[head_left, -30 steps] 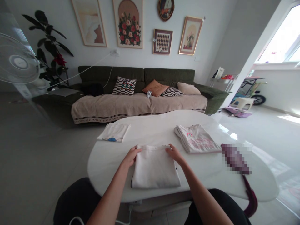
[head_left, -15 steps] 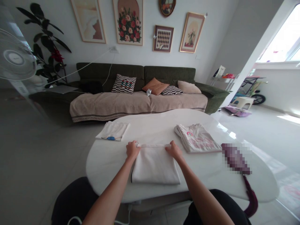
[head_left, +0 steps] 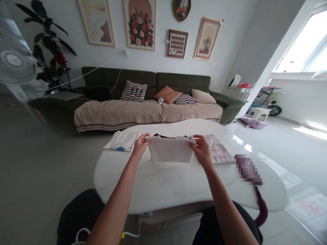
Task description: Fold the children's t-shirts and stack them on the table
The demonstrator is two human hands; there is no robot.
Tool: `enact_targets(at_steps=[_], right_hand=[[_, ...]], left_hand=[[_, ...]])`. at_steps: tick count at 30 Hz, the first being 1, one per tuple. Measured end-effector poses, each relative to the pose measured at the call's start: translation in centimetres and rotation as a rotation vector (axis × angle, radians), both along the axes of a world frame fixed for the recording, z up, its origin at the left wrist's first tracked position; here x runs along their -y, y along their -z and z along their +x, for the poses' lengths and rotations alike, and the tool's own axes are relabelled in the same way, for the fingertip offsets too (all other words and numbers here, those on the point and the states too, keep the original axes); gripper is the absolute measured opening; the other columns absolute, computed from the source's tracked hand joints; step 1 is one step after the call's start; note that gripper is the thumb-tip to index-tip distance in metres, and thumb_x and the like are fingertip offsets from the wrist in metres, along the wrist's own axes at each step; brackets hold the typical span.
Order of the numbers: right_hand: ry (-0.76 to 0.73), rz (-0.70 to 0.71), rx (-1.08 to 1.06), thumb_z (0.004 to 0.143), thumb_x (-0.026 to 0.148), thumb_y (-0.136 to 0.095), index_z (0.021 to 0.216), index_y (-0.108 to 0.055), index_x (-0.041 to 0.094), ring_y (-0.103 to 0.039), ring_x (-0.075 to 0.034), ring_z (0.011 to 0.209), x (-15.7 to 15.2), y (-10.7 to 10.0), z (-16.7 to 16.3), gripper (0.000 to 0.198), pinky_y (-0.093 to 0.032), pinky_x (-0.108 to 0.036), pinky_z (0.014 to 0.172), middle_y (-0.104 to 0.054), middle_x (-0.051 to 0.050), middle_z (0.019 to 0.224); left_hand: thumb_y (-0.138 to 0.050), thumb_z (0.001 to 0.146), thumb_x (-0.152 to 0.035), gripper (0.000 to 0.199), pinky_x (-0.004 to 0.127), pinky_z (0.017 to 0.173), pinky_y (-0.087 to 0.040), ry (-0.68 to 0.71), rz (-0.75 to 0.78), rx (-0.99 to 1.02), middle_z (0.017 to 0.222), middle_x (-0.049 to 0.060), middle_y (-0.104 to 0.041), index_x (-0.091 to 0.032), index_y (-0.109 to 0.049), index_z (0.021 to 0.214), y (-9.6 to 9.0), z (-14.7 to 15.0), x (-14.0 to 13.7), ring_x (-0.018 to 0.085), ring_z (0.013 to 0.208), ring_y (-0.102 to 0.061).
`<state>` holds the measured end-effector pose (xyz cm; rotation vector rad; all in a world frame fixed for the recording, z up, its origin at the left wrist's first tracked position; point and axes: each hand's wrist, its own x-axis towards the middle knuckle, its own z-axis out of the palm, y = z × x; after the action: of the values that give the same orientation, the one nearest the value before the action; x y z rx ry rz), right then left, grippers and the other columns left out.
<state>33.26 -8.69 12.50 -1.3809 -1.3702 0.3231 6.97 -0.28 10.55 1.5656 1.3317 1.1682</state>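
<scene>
A folded white cloth garment (head_left: pixel 171 149) with some black along its top edge is held up over the white table (head_left: pixel 153 190). My left hand (head_left: pixel 140 145) is closed on its upper left corner, thumb and fingers pinching the fabric. On the other side, my right hand (head_left: pixel 203 149) grips the upper right corner the same way. Left of my left hand lies a folded white garment with a blue print (head_left: pixel 121 141). Just beyond my right hand lies a folded white T-shirt with a pink print (head_left: pixel 221 151), partly hidden by that hand.
A purple item with a tassel (head_left: pixel 261 207), partly pixelated, lies at the table's right and hangs over the edge. Behind the table stands a green sofa (head_left: pixel 102 80) with cushions. A fan (head_left: pixel 16 59) is at the left, and a white cable (head_left: pixel 133 234) runs below the table.
Both hands have lifted the white garment off the tabletop and moved it away from me. It now hangs shorter, with its black part showing at the top.
</scene>
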Motion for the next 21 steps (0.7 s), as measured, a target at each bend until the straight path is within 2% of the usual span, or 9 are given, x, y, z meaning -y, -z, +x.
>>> enact_targets(at_steps=[2,4,6,8,10,12,15,18,21], right_hand=[[0.013,0.120,0.101,0.075,0.025,-0.049,0.110,-0.048,0.018,-0.054,-0.017,0.086,2.9,-0.5,-1.2,0.035,-0.043,-0.030,0.074,-0.059,-0.006,0.092],[0.026,0.165,0.262,0.076,0.017,-0.044,0.103,-0.052,0.019,-0.051,-0.018,0.092,5.9,0.7,-3.0,0.029,-0.041,-0.033,0.080,-0.057,-0.007,0.095],[-0.039,0.100,0.407,0.073,0.009,-0.040,0.095,-0.055,0.019,-0.050,-0.019,0.091,8.7,3.3,-5.3,0.028,-0.041,-0.033,0.081,-0.056,-0.007,0.091],[-0.229,-0.045,0.522,0.069,0.005,-0.041,0.094,-0.055,0.020,-0.051,-0.019,0.089,11.0,5.9,-7.4,0.032,-0.042,-0.031,0.078,-0.057,-0.006,0.089],[-0.458,-0.165,0.551,0.068,0.007,-0.046,0.100,-0.055,0.021,-0.053,-0.019,0.091,12.5,7.8,-8.6,0.036,-0.043,-0.029,0.078,-0.058,-0.005,0.095],[-0.533,-0.214,0.469,0.074,0.013,-0.046,0.103,-0.055,0.023,-0.054,-0.017,0.092,12.9,8.5,-8.3,0.031,-0.044,-0.026,0.079,-0.059,-0.004,0.098],[-0.312,-0.181,0.345,0.083,0.019,-0.037,0.099,-0.057,0.020,-0.057,-0.017,0.091,11.0,8.7,-5.4,0.025,-0.044,-0.027,0.080,-0.061,-0.006,0.096],[-0.073,-0.146,0.412,0.084,0.021,-0.036,0.099,-0.059,0.018,-0.054,-0.020,0.099,7.5,9.6,-1.9,0.028,-0.042,-0.033,0.085,-0.060,-0.009,0.103],[-0.051,-0.183,0.535,0.083,0.020,-0.038,0.100,-0.060,0.017,-0.051,-0.021,0.104,5.3,11.6,-0.2,0.028,-0.040,-0.035,0.088,-0.059,-0.009,0.109]], left_hand=[[-0.050,0.073,-0.017,0.033,0.023,0.080,-0.042,0.019,0.063,-0.014,0.094,0.001,-0.064,-0.017,-0.055,0.106,-0.4,-0.2,0.6,0.013,0.090,-0.057],[-0.050,0.070,-0.012,0.024,0.025,0.083,-0.041,0.009,0.089,-0.068,0.091,0.001,-0.064,-0.017,-0.061,0.091,0.7,-0.4,1.2,0.015,0.092,-0.056],[-0.050,0.065,-0.006,0.019,0.028,0.086,-0.039,-0.034,0.086,-0.144,0.086,0.003,-0.063,-0.016,-0.062,0.076,2.8,-0.6,2.0,0.017,0.092,-0.055],[-0.049,0.061,0.000,0.022,0.031,0.088,-0.038,-0.097,0.061,-0.218,0.083,0.004,-0.061,-0.016,-0.061,0.070,4.9,-1.0,2.9,0.020,0.093,-0.054],[-0.047,0.059,0.003,0.030,0.034,0.091,-0.037,-0.159,0.042,-0.275,0.086,0.006,-0.060,-0.016,-0.061,0.078,6.4,-1.4,4.0,0.021,0.097,-0.052],[-0.047,0.061,0.002,0.039,0.036,0.094,-0.034,-0.204,0.054,-0.313,0.096,0.008,-0.058,-0.016,-0.059,0.094,6.9,-1.5,5.6,0.022,0.104,-0.049],[-0.045,0.072,-0.006,0.038,0.036,0.098,-0.032,-0.180,0.138,-0.347,0.109,0.009,-0.055,-0.017,-0.054,0.107,6.8,-0.1,9.4,0.020,0.109,-0.046],[-0.044,0.078,-0.015,0.033,0.037,0.096,-0.037,0.050,0.280,-0.441,0.113,0.009,-0.055,-0.017,-0.055,0.108,7.4,2.9,14.0,0.020,0.109,-0.047],[-0.047,0.074,-0.013,0.039,0.041,0.097,-0.037,0.219,0.274,-0.593,0.120,0.010,-0.052,-0.018,-0.056,0.112,9.0,5.5,17.8,0.023,0.113,-0.045]])
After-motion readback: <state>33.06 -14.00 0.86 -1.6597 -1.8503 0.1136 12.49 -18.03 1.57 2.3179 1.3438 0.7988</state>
